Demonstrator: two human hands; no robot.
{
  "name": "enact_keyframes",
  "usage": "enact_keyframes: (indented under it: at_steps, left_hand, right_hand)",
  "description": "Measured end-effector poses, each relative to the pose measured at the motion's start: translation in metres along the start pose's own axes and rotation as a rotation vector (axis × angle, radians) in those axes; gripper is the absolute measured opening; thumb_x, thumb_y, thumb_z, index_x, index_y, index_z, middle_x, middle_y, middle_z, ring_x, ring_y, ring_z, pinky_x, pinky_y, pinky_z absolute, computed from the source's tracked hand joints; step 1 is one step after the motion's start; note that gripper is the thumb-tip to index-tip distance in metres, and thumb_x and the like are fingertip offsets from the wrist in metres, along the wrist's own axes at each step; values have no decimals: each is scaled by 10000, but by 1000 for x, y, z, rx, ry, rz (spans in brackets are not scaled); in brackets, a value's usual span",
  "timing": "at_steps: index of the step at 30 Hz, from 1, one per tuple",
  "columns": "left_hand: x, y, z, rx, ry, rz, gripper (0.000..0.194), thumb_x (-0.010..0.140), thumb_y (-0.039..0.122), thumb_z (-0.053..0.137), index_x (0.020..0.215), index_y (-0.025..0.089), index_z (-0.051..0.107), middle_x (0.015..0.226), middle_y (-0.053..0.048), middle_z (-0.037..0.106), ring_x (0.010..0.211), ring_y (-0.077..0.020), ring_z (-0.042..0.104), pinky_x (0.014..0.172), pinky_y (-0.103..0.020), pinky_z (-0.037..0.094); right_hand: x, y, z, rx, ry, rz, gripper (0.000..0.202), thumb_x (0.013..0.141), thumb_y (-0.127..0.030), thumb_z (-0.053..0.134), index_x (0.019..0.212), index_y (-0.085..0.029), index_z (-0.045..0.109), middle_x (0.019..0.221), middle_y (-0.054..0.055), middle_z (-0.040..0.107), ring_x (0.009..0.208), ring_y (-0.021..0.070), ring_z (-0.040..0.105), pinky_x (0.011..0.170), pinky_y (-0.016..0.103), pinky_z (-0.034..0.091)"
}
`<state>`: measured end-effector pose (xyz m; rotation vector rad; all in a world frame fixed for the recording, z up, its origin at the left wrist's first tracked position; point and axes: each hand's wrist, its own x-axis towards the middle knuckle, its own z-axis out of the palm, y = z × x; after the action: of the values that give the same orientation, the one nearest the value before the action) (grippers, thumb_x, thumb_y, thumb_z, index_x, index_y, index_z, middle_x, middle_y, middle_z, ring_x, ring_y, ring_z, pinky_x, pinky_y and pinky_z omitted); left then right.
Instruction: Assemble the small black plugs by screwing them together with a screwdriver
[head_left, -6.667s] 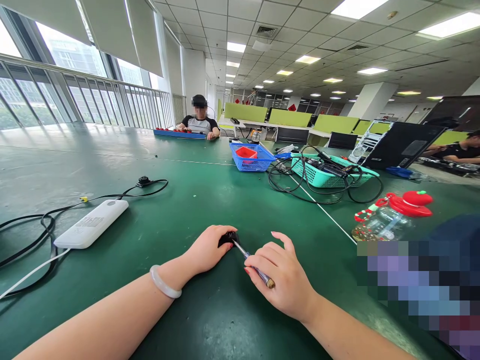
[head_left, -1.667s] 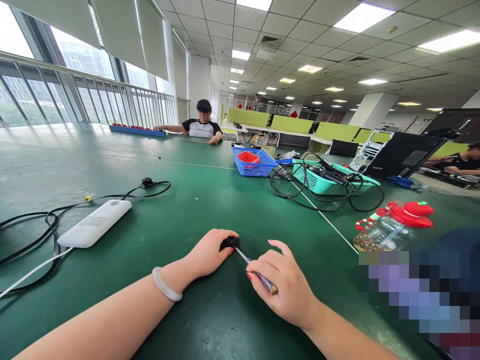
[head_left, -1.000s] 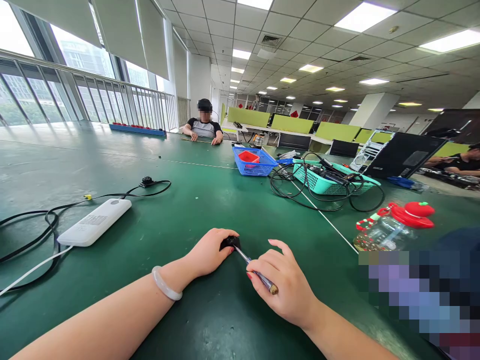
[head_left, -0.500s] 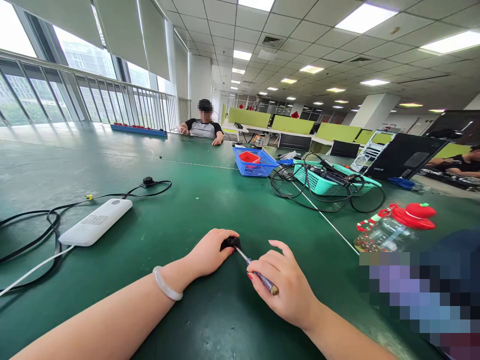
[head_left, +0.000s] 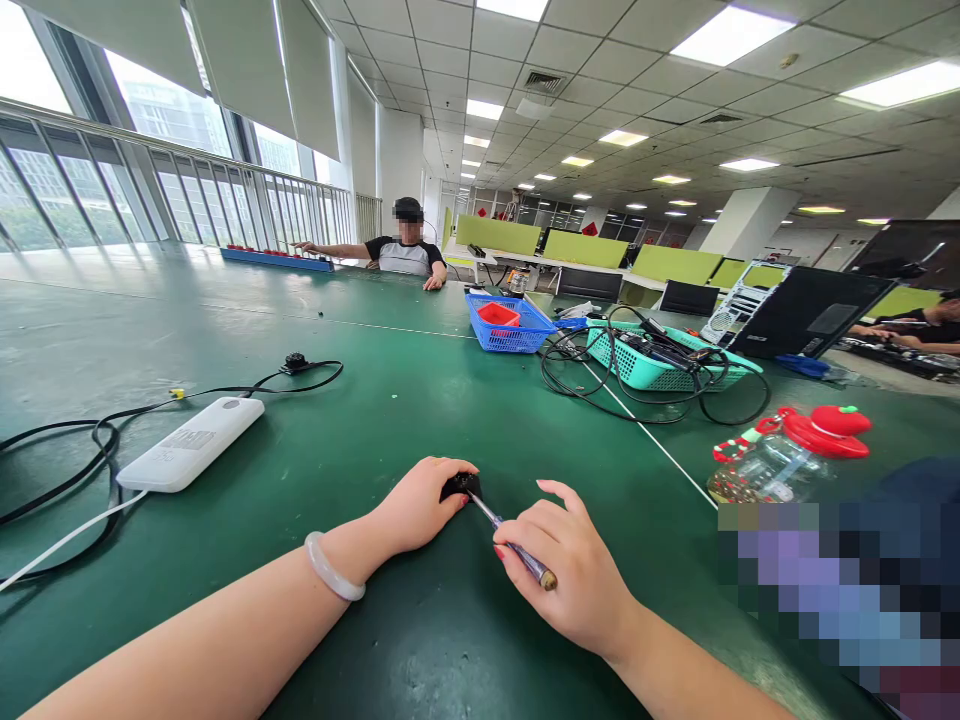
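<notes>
My left hand point(head_left: 416, 505) lies on the green table point(head_left: 390, 400) with its fingers closed over a small black part point(head_left: 459, 487); a pale bangle sits on that wrist. My right hand point(head_left: 574, 575) grips a thin metal screwdriver point(head_left: 514, 548). The tool's tip meets the black part just right of my left fingers. Both hands rest close together near the table's front edge.
A white power bank point(head_left: 191, 445) with black and white cables lies at the left. A blue basket point(head_left: 508, 325), a teal basket point(head_left: 649, 360) with looped cables and a red-lidded clear bottle point(head_left: 787, 455) stand to the right. A person point(head_left: 401, 250) sits at the far end.
My hands have stayed in place on the part and the screwdriver. The person at the far end has stretched an arm out to the left towards a blue strip.
</notes>
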<state>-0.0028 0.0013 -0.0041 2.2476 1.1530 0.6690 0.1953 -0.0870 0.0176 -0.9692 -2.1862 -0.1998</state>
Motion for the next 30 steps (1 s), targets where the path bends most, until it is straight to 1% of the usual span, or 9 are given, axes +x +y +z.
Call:
enact_keyframes:
  at_steps: [6,17,30]
  left_hand:
    - [0,0,0,6,4,-12,353,821,204,567,1165,266,621,1196,-18,660,1145,-231,562,1025,-388,450]
    - [0,2,-1,15,-2,-16,350,823,195,565,1162,265,618,1196,-9,663,1147,-225,563,1029,-386,444]
    - [0,2,-1,12,1,-6,349,823,190,563,1159,262,624,1194,-20,663,1139,-230,565,1025,-390,448]
  right_hand:
    - [1,0,-1,-21,2,-3,106,890,-172,516,852,-225,598,689,-41,608,611,108,533,999,418,352]
    - [0,0,0,-4,15,-6,97,885,-159,527,853,-220,595,691,-46,606,606,103,516,1004,412,344]
    - [1,0,0,-23,5,-8,109,891,-172,513,851,-224,599,686,-45,608,603,104,531,996,409,357]
